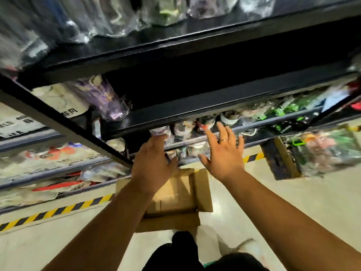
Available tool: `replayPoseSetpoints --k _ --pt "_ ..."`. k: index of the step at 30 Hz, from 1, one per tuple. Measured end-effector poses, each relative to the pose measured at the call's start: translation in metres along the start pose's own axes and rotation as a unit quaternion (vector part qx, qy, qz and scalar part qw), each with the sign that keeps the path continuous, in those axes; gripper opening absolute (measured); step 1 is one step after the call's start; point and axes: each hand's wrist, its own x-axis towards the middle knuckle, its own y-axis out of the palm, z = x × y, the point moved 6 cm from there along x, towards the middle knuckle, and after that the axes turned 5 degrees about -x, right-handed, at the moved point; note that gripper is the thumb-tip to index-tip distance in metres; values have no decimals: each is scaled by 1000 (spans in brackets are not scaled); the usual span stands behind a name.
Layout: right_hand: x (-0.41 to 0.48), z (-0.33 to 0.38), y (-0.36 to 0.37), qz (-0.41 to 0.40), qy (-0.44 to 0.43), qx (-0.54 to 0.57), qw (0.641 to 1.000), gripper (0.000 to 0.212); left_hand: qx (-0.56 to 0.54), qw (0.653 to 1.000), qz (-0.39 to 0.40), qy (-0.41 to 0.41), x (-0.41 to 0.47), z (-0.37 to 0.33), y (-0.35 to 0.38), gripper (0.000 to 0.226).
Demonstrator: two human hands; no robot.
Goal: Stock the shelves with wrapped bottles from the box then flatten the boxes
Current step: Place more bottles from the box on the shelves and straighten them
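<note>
— While the left hand (pixel 154 159) is up at the shelf (pixel 195 116) with that wrapped bottle (pixel 159 132), where does the risk lie?

— At the lip. The bottle's end sits just under the shelf's front edge, beside the row of bottles (pixel 183 130) standing there. I cannot tell whether the fingers close round it, because the back of the hand hides them.

— And the right hand (pixel 222 153)?

— Fingers spread, holding nothing, hovering just in front of the row.

— So what could go wrong?

— I'd judge the film wrap to be slick. With a loose hold the bottle could slide out and drop towards the box (pixel 203 192) on the floor (pixel 293 202) below. Pushed in too hard, it could topple its neighbours, which are packed close together.

— The box?

— Its flaps are open, it looks nearly empty, and it is not yet flattened.
</note>
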Motion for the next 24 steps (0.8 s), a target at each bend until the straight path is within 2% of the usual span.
replayPoseSetpoints --k 5,8,12,15,18,24 --pt "-80 -137 -16 -11 107 20 994 76 82 988 43 122 -8 -125 75 61" --pt "-125 -221 -18 14 165 38 985 77 71 977 64 191 -17 -211 119 64" --pt "-181 -317 -27 5 229 54 972 78 56 961 94 254 -32 -313 178 63" --pt "-218 -370 -33 6 274 82 958 77 76 952 151 254 -40 -378 213 61" --pt "-245 -414 -37 4 312 96 945 77 91 942 177 271 -40 -427 244 66" --pt "-252 -485 -30 19 365 126 922 76 84 927 244 273 -21 -483 303 66"
